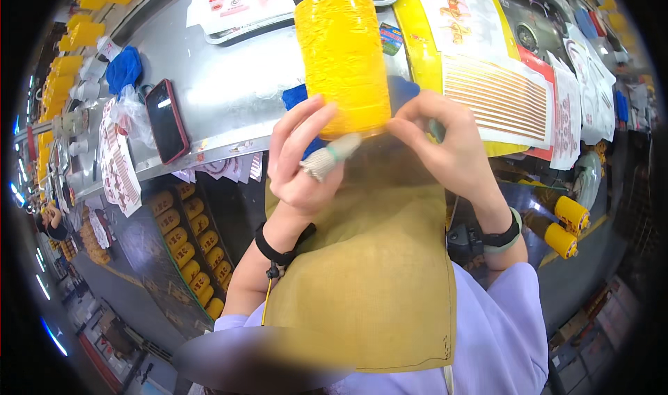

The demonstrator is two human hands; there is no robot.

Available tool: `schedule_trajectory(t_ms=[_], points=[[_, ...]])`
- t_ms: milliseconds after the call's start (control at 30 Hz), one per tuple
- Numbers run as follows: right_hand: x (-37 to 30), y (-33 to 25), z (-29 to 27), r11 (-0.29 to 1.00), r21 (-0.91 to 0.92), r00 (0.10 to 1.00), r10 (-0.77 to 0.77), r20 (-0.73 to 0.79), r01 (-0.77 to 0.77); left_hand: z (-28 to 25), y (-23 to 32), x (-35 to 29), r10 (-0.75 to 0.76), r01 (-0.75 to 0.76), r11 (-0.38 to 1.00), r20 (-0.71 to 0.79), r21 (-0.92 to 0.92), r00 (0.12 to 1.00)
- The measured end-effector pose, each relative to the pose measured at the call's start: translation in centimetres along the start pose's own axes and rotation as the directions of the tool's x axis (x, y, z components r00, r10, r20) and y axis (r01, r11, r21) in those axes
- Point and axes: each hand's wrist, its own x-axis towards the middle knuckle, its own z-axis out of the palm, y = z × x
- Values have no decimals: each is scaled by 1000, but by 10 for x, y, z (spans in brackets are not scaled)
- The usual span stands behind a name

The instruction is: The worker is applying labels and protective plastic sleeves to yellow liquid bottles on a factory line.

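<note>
A yellow cylinder (344, 61) with a wrinkled, glossy surface stands in front of me at the metal table's near edge. My left hand (306, 151) curls its fingers against the cylinder's lower left side. A knitted cover (332, 157) with a green band sits on the thumb, which lies along the lower rim. At the lower right rim, my right hand (442, 134) pinches thumb and forefinger together; what is between the tips is too small to make out. Some blue cloth (295, 97) shows behind the cylinder, beside my left fingers.
Left on the metal table (209, 75) lie a phone (167, 120), a clear plastic bag (132, 117) and a blue cloth (124, 69). Printed decal sheets (494, 99) cover the right side. Below stand racked yellow cylinders (184, 252), with more yellow cylinders (560, 240) at lower right.
</note>
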Motion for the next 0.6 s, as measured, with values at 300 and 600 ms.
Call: schedule_trajectory(t_ms=[300,600], points=[[1,-4,4,1000,3,1000,-19,8,19,-3,1,-4,-7,9,1000,-77,15,997],[-1,2,-2,996,-70,997,-59,-51,55,0,-4,-2,-13,13,1000,17,-27,1000]])
